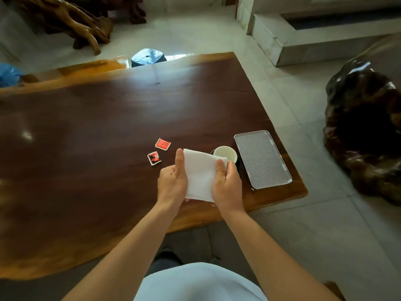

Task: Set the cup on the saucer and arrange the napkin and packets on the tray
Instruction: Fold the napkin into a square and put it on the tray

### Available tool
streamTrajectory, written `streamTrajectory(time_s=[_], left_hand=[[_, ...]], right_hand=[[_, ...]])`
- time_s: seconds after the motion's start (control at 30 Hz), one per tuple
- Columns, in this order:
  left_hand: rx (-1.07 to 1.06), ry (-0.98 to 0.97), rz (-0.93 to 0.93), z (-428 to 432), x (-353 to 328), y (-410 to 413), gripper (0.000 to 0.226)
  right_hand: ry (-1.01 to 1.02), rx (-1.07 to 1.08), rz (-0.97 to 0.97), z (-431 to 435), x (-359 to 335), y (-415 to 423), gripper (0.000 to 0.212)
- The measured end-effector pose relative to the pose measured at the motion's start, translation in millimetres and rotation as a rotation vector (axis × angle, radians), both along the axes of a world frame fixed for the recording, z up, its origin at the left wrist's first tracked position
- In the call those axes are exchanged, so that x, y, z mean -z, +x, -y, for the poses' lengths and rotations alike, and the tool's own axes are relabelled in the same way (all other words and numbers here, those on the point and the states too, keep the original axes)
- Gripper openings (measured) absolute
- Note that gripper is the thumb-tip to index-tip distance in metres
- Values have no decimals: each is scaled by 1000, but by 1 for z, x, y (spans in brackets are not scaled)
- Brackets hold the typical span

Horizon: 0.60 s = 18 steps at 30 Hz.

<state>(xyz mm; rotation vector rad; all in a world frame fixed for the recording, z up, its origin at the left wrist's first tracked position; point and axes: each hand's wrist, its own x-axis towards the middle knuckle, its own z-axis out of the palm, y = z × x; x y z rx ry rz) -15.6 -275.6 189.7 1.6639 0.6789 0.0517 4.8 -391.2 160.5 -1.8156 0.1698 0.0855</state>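
Both hands hold the white napkin (200,173) up over the table (86,127). The left hand (172,181) grips its left edge, with the thumb lying flat along the side. The right hand (227,185) grips its right edge, fingers curled around it. The napkin looks folded into a tall shape, with its long way running away from the person.

The tray (262,159) is the thing to watch. It is silver, with thin lines all over it, and nothing is on it yet. It lies to the right of the napkin, near the table's corner. Its long way also runs away from the person, tilted a little. So the napkin and the tray point almost the same way.

The right hand is the one closer to the tray. I think the napkin only needs to slide to the right and go down flat, with just a small turn.

The white cup (225,154) stands just left of the tray, between the tray and the napkin. It seems to sit on a dark saucer (238,164), but the napkin hides part of it. The napkin may have to go over the cup.

Two small packets lie further left of the tray, past the napkin: a red packet (163,144) and a red and black packet (154,158).
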Motion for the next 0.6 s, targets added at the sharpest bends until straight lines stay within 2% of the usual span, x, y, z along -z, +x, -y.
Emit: streamTrajectory(time_s=[0.13,0.23,0.33,0.4,0.47,0.6], left_hand=[[121,168,98,4,-5,-2,55],[380,308,150,0,1,1,34],[547,447,178,-12,3,12,18],[560,380,197,-21,1,22,19],[510,216,166,-28,-5,31,22],[260,-180,-2,-36,-6,49,35]], right_hand=[[6,-69,-59,18,0,4,30],[-65,-79,24,26,-7,16,23],[-148,-249,84,18,-21,30,44],[-218,-295,150,9,-22,38,51],[-247,-240,208,2,-20,46,55],[-205,-46,89,-8,-14,65,63]])
